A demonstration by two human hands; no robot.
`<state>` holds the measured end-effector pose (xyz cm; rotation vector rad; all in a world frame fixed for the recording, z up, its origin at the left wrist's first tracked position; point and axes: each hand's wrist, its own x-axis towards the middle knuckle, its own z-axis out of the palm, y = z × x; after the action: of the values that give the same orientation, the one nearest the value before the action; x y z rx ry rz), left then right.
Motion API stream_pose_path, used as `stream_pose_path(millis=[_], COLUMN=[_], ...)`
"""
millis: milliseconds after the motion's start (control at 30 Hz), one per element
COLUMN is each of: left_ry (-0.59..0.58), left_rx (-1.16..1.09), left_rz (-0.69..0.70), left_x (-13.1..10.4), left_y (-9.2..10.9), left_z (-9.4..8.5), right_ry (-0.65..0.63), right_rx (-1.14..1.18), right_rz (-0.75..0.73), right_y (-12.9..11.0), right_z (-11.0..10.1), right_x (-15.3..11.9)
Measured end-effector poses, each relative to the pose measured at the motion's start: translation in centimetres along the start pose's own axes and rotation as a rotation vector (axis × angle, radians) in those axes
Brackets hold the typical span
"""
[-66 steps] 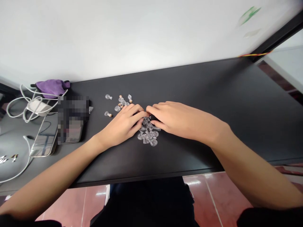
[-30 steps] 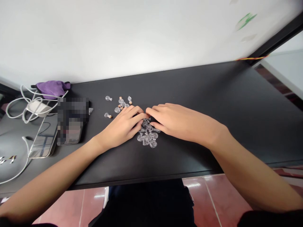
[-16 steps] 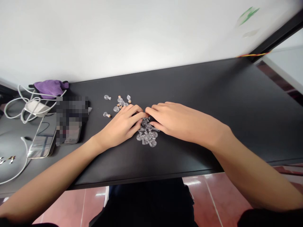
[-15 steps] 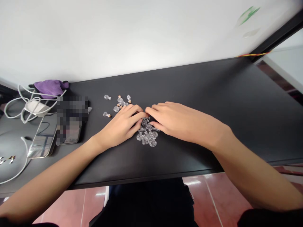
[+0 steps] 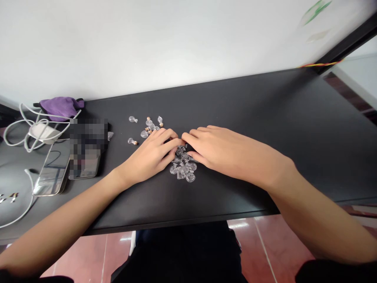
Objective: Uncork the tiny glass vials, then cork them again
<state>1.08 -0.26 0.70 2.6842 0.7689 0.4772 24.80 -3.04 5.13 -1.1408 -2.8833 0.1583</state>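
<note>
My left hand (image 5: 154, 153) rests on the desk at the left of a pile of small clear glass bottles (image 5: 185, 169). Its fingers are bent, with thumb and index finger close together over the pile's far edge; whatever they may pinch is hidden. From the other side my right hand (image 5: 226, 149) reaches in, palm down, index fingertip close against the left one. A gap shows between its thumb and index finger, with bottles below, and I see nothing held in it. Beyond my left hand lie several mini bottles with cork stoppers (image 5: 149, 124). One corked bottle (image 5: 132, 141) lies apart.
On the black desk (image 5: 235, 102), at left, are two phones, one (image 5: 51, 169) partly beside a blurred-out patch. White cables, a white adapter (image 5: 44, 133) and a purple pouch (image 5: 61, 107) sit behind them. A white wall (image 5: 165, 43) borders the desk's back.
The view has shifted slightly. Both hands stay at nearly the same place by the pile, with only slight finger movement; no bottle has visibly been moved away.
</note>
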Motion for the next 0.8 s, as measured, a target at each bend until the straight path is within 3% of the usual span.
stream_pose_path(millis=[800], left_ry=[0.004], left_rx=[0.003], left_rz=[0.002], left_x=[-0.03], left_y=[-0.07], left_z=[0.05], right_ry=[0.004], right_rx=[-0.024], right_rz=[-0.02], right_y=[-0.01], right_z=[0.09], right_x=[-0.15])
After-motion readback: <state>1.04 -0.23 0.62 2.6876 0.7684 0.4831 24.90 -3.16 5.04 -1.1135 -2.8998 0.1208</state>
